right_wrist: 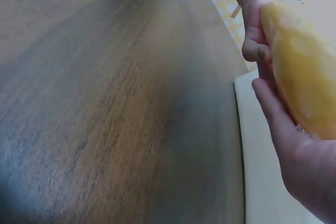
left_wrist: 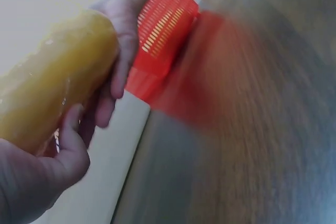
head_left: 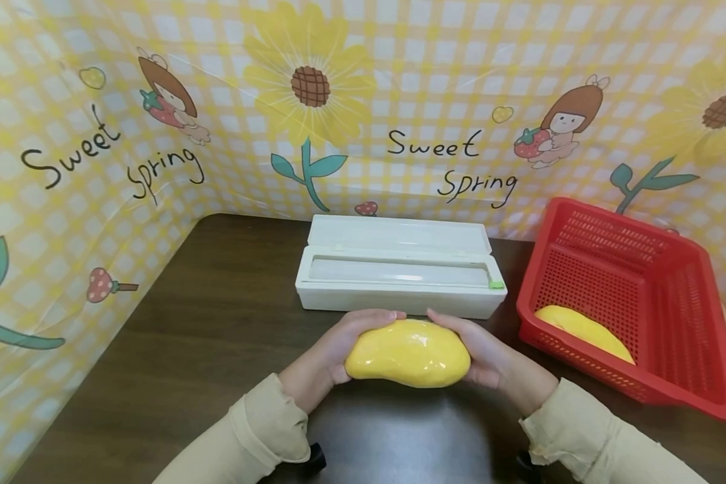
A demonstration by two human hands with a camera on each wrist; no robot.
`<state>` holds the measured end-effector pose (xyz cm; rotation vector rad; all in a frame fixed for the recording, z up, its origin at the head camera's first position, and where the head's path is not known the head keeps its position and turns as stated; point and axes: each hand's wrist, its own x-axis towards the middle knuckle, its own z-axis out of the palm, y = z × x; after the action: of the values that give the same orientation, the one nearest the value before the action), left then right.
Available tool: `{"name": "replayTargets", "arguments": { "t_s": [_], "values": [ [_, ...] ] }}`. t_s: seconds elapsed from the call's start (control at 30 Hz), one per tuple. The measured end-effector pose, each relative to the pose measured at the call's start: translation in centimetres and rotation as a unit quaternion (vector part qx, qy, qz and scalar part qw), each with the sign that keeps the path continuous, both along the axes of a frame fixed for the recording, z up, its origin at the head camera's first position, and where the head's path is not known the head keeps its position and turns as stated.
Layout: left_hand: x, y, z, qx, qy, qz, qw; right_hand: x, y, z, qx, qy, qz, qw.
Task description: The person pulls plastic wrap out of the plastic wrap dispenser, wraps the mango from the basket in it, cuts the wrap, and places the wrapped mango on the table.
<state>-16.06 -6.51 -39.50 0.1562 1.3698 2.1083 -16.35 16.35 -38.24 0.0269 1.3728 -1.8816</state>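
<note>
Between both hands is a glossy yellow mango [head_left: 408, 353], lying crosswise in the head view. My left hand [head_left: 339, 346] grips its left end, thumb along the far side. Around the right end curl the fingers of my right hand [head_left: 487, 349]. In the left wrist view, small clear wrinkles like plastic film show on the mango [left_wrist: 58, 77] near the thumb. Just beyond the hands stands a white cling film dispenser [head_left: 399, 299], its lid [head_left: 399, 234] raised at the back and a green slide cutter [head_left: 496, 285] at its right end. The mango's underside is hidden.
To the right sits a red perforated basket [head_left: 677, 323] with another yellow mango [head_left: 583, 331] in it. The dark wooden table [head_left: 218, 302] reaches back to a yellow checked cloth [head_left: 387, 87] printed with flowers, which hangs behind and on the left.
</note>
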Motion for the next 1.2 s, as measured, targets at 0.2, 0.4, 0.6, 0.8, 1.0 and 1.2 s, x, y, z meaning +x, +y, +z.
{"name": "replayTargets", "arguments": {
  "t_s": [0.2,0.4,0.6,0.8,1.0,1.2],
  "values": [
    [0.2,0.5,0.0,0.040,-0.016,-0.020,0.9989,-0.3,0.5,-0.4,-0.020,0.005,-0.004,0.9998],
    [0.0,0.4,-0.2,0.044,-0.019,-0.011,0.9988,-0.8,0.6,-0.2,-0.014,0.006,0.006,0.9999],
    [-0.4,0.1,-0.5,0.015,-0.014,-0.016,0.9997,-1.1,1.1,-0.2,-0.010,0.031,0.098,0.9947],
    [-0.8,-0.8,-0.3,0.021,-0.037,-0.010,0.9990,-1.5,1.2,-0.4,-0.033,0.051,0.120,0.9910],
    [-0.5,-1.0,0.0,-0.044,-0.035,0.019,0.9982,-1.5,1.1,-0.9,-0.033,0.039,0.094,0.9942],
    [-0.1,-1.0,-0.4,-0.081,-0.031,0.062,0.9943,-1.4,0.7,-1.2,0.060,0.051,0.077,0.9939]
  ]
}}
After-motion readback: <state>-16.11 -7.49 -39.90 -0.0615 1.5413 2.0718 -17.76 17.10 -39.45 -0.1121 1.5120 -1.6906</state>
